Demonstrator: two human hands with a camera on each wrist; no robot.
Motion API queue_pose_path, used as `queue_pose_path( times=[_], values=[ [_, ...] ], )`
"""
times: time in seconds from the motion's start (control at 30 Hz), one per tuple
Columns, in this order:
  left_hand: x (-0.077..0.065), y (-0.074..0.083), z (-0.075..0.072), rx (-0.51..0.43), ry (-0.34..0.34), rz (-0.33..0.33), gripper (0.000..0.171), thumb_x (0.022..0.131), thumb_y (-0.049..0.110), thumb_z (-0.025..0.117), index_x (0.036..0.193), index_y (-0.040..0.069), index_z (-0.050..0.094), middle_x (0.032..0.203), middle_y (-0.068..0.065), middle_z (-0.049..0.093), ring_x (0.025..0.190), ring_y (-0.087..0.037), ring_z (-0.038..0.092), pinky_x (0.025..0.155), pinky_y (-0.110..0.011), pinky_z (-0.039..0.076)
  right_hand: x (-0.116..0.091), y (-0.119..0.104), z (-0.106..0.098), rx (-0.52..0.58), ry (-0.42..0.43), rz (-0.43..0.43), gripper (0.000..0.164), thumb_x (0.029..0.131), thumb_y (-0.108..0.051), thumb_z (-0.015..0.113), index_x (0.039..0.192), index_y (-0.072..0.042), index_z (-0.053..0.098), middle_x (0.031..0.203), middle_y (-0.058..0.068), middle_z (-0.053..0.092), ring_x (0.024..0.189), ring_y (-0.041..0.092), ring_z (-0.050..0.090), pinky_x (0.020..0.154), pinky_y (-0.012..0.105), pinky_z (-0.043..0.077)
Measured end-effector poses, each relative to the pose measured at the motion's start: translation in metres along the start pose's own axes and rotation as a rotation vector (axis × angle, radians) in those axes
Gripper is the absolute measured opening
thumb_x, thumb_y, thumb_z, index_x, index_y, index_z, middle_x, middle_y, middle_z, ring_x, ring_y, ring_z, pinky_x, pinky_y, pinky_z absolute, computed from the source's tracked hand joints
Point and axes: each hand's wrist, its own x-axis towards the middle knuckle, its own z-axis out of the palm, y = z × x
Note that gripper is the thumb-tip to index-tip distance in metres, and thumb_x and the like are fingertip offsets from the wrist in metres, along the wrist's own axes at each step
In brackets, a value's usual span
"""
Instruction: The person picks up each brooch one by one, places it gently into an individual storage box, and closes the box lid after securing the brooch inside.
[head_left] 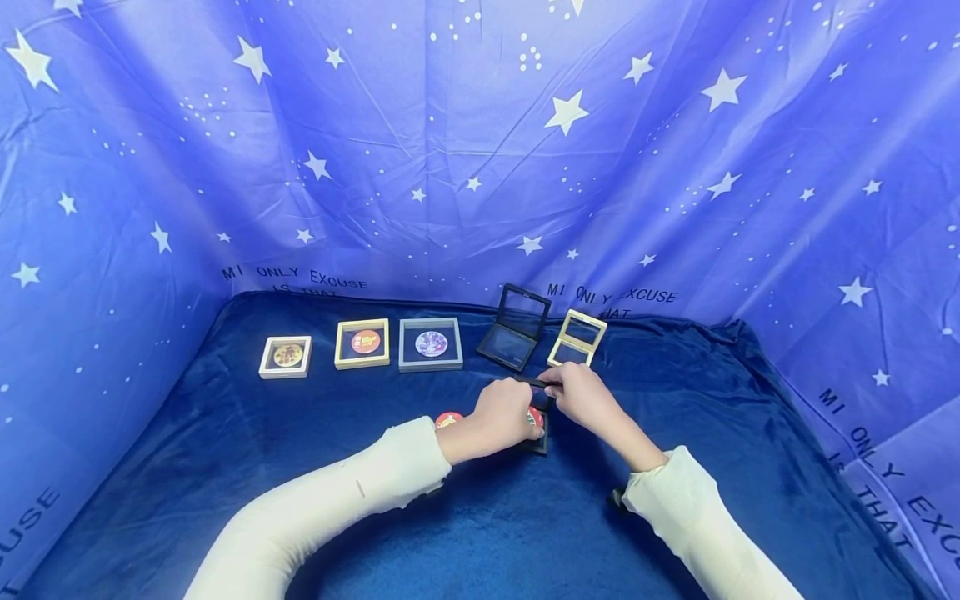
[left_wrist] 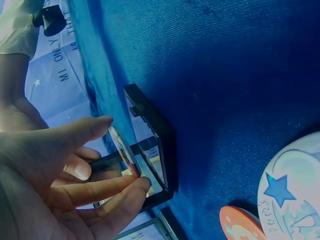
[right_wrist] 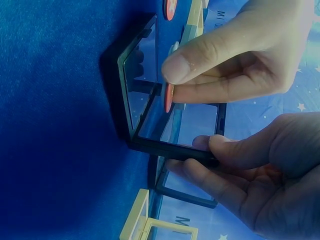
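Observation:
My left hand (head_left: pixel 501 414) pinches a round, thin badge (head_left: pixel 535 417) by its edge between thumb and fingers. In the left wrist view the badge (left_wrist: pixel 124 150) stands tilted on edge over an open black display case (left_wrist: pixel 167 150) with clear windows. One half of this case (right_wrist: pixel 116 90) lies on the cloth; the other half is raised. My right hand (right_wrist: pixel 280 175) grips the raised half (right_wrist: pixel 175 150) at its edge between thumb and fingers. Near my left wrist lie a red badge (head_left: pixel 448 419) and, in the left wrist view, a large pale disc (left_wrist: pixel 295 190) with a blue star.
Behind the hands stand another open black case (head_left: pixel 517 329) and an open cream case (head_left: pixel 577 337). Leftward sit a grey case (head_left: pixel 431 343), a yellow case (head_left: pixel 362 343) and a white case (head_left: pixel 286 357), each holding a round badge. Blue cloth (head_left: pixel 480 533) covers the table; a starry curtain (head_left: pixel 420 125) surrounds it.

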Motion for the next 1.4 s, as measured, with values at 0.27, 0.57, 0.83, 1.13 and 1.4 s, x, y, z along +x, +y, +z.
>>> queue_pose_path(
  times=[0.27, 0.57, 0.83, 1.13, 1.4],
  values=[
    [0.001, 0.0, 0.001, -0.021, -0.028, -0.003, 0.036, 0.079, 0.038, 0.087, 0.095, 0.008, 0.076, 0.07, 0.001, 0.066, 0.065, -0.015, 0.064, 0.056, -0.03, 0.051, 0.0, 0.0, 0.0, -0.001, 0.007, -0.012, 0.019, 0.092, 0.007, 0.063, 0.103, 0.002, 0.078, 0.1, 0.017, 0.078, 0.097, 0.034, 0.073, 0.085, 0.048, 0.057],
    [0.001, 0.001, 0.007, 0.009, 0.005, 0.002, 0.03, 0.077, 0.038, 0.088, 0.081, 0.012, 0.072, 0.063, 0.004, 0.06, 0.062, -0.013, 0.062, 0.055, -0.029, 0.05, -0.001, -0.001, -0.001, 0.001, 0.0, -0.005, 0.019, 0.092, 0.006, 0.063, 0.105, 0.002, 0.077, 0.102, 0.017, 0.077, 0.096, 0.034, 0.073, 0.084, 0.047, 0.058],
    [0.001, 0.001, 0.01, 0.031, 0.032, 0.041, 0.03, 0.077, 0.035, 0.088, 0.07, 0.014, 0.066, 0.058, 0.005, 0.058, 0.058, -0.013, 0.06, 0.053, -0.029, 0.05, 0.0, -0.002, -0.001, -0.01, -0.003, -0.004, 0.019, 0.093, 0.005, 0.063, 0.105, 0.002, 0.077, 0.102, 0.017, 0.077, 0.097, 0.034, 0.073, 0.085, 0.048, 0.058],
    [-0.001, 0.003, 0.011, 0.049, 0.033, 0.054, 0.03, 0.078, 0.034, 0.088, 0.072, 0.014, 0.066, 0.062, 0.004, 0.061, 0.062, -0.015, 0.064, 0.057, -0.03, 0.053, 0.0, -0.003, -0.001, -0.019, 0.01, -0.011, 0.02, 0.093, 0.006, 0.062, 0.105, 0.002, 0.077, 0.101, 0.017, 0.078, 0.096, 0.033, 0.073, 0.085, 0.047, 0.058],
    [-0.002, 0.003, 0.014, 0.08, 0.048, 0.063, 0.03, 0.079, 0.034, 0.087, 0.072, 0.014, 0.066, 0.064, 0.003, 0.063, 0.063, -0.016, 0.066, 0.057, -0.031, 0.055, -0.002, -0.002, 0.0, -0.022, 0.017, -0.021, 0.019, 0.092, 0.007, 0.063, 0.103, 0.002, 0.078, 0.1, 0.016, 0.078, 0.093, 0.032, 0.073, 0.083, 0.047, 0.058]
  ],
)
